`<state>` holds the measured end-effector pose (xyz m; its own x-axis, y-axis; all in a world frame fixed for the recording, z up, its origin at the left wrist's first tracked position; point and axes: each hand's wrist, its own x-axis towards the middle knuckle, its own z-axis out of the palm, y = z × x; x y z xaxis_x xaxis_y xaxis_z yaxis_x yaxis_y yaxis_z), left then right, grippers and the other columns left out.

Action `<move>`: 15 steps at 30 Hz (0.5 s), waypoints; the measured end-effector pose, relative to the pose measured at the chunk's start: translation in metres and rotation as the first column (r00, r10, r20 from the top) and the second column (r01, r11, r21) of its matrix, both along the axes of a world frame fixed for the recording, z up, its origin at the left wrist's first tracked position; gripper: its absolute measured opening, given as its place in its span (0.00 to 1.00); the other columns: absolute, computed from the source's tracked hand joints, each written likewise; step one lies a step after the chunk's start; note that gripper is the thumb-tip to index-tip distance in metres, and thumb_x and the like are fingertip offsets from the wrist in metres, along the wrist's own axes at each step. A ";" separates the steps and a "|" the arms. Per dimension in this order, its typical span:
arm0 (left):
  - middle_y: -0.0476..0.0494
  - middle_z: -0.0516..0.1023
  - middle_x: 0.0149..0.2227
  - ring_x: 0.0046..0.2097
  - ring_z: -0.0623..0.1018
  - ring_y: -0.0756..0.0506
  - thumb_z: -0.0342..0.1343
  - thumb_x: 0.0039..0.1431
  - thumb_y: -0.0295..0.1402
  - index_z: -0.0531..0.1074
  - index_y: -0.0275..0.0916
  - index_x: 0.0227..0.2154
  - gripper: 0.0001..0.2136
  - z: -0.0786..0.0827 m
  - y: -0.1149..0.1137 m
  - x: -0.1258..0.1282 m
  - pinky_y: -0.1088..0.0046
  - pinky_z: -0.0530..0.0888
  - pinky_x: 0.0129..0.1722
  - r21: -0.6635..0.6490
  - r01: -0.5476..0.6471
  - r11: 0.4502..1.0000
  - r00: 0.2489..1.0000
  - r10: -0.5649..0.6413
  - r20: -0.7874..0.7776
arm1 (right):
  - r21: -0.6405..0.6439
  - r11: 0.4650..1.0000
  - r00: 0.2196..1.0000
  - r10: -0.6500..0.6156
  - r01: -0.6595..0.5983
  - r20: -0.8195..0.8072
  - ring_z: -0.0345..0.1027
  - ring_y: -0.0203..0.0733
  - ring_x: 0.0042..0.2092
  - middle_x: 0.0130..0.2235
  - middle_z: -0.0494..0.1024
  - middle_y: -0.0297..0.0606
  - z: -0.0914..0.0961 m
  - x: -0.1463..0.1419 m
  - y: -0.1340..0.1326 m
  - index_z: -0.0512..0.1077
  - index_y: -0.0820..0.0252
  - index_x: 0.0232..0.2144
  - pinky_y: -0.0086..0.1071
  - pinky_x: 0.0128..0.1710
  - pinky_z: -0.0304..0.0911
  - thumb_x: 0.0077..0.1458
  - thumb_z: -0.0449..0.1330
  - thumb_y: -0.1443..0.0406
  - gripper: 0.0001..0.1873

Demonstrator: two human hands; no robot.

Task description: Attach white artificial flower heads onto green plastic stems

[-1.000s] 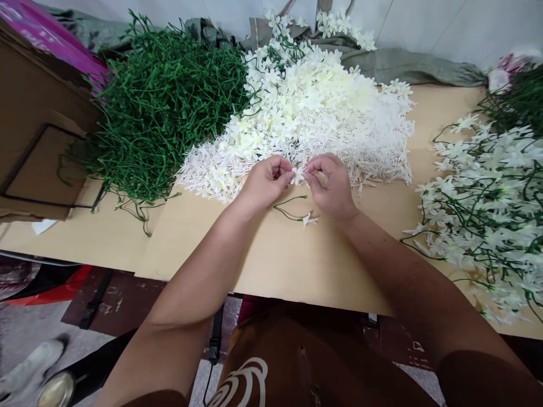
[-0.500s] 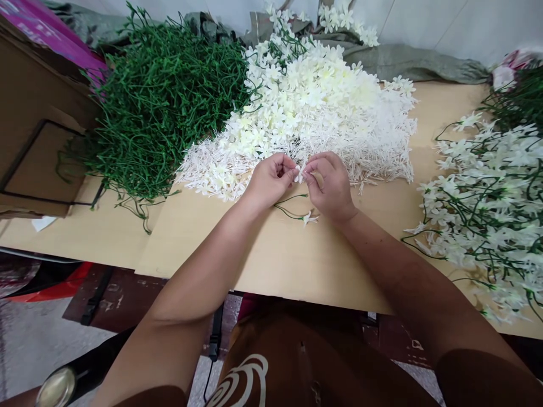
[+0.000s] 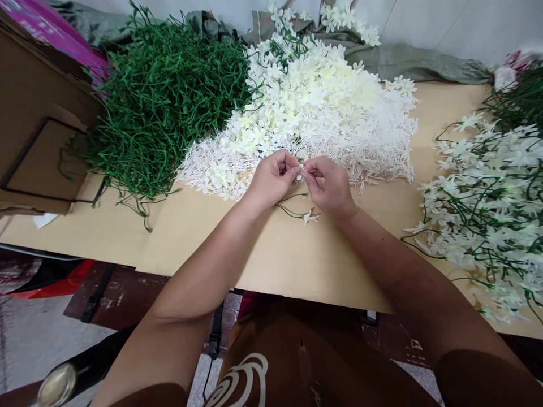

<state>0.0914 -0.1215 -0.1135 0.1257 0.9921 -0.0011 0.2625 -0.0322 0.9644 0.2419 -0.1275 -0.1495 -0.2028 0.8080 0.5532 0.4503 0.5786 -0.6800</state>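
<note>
My left hand (image 3: 270, 180) and my right hand (image 3: 328, 185) meet fingertip to fingertip just above the wooden table (image 3: 297, 254). Both pinch a small white plastic flower (image 3: 301, 171) between them. A thin green stem (image 3: 292, 212) hangs from my hands down to the table and ends in a second white flower (image 3: 309, 217). Directly behind my hands lies a large heap of loose white flowers (image 3: 314, 113). A heap of green stems (image 3: 165, 102) sits at the back left.
Stems with flowers fitted on lie piled at the right (image 3: 487, 209). A cardboard box (image 3: 38, 135) stands at the left edge. Grey-green cloth (image 3: 407, 62) runs along the wall behind the heaps. The table's front edge is close to my body.
My fingertips have drawn closer together over the white flower, so less of it shows. The stem and both hands stay in nearly the same place.
</note>
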 end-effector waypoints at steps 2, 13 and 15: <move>0.50 0.71 0.24 0.26 0.70 0.52 0.55 0.56 0.30 0.66 0.38 0.27 0.04 0.001 0.000 -0.004 0.72 0.69 0.30 0.003 0.039 0.999 0.999 -0.039 0.005 | -0.060 0.998 0.998 0.018 -0.021 -0.063 0.67 0.37 0.32 0.30 0.72 0.34 0.002 0.003 0.002 0.64 0.56 0.30 0.34 0.35 0.66 0.59 0.57 0.60 0.08; 0.46 0.74 0.31 0.36 0.72 0.46 0.56 0.50 0.26 0.72 0.38 0.25 0.02 -0.002 -0.004 -0.015 0.69 0.66 0.36 0.087 0.366 0.926 0.792 -0.261 -0.552 | -0.425 0.842 0.831 0.048 -0.332 -0.554 0.64 0.30 0.23 0.22 0.71 0.27 0.015 0.011 0.009 0.68 0.58 0.24 0.28 0.26 0.63 0.40 0.72 0.54 0.19; 0.48 0.73 0.29 0.32 0.70 0.48 0.56 0.51 0.28 0.71 0.39 0.27 0.01 -0.003 -0.002 -0.015 0.70 0.65 0.34 0.050 0.279 0.959 0.871 -0.231 -0.433 | -0.460 0.787 0.780 0.043 -0.412 -0.625 0.65 0.29 0.23 0.21 0.72 0.28 0.017 0.012 0.008 0.69 0.58 0.23 0.27 0.25 0.63 0.38 0.73 0.53 0.20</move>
<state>0.0759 -0.1237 -0.1163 0.3862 0.9224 -0.0058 0.6087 -0.2501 0.7529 0.2536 -0.1197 -0.1323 -0.2296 0.9677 0.1042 -0.2082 0.0558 -0.9765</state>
